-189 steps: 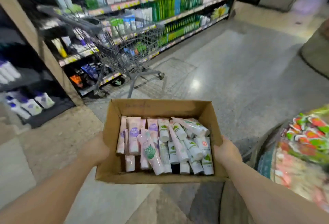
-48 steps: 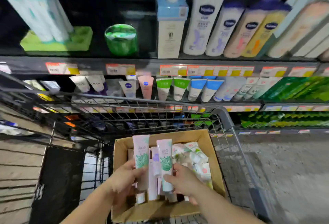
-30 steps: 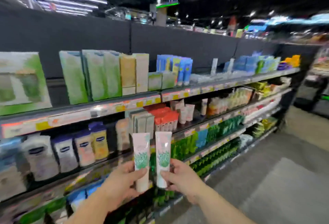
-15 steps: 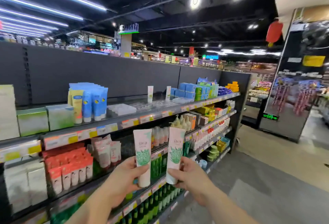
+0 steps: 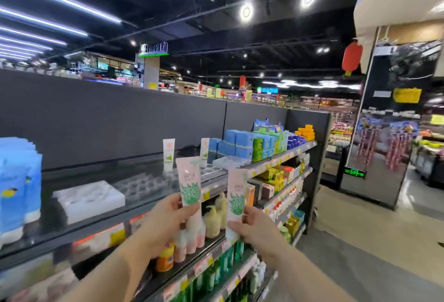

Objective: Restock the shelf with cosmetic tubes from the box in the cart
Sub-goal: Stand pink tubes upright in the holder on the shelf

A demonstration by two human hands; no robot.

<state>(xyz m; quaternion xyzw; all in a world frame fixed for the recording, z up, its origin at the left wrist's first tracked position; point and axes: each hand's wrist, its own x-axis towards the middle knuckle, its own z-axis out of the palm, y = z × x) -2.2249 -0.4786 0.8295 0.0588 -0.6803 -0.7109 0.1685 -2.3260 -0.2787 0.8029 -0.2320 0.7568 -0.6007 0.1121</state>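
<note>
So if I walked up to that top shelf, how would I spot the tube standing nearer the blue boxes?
Start at the top shelf of the long aisle unit and find the stack of blue boxes toward its far end. Just left of them one slim pale tube stands upright. A similar tube stands further left; yours is the one closest to the blue boxes.

Two pale pink tubes (image 5: 190,182) with green leaf print; blue boxes (image 5: 236,143); orange packs (image 5: 306,131).
</note>
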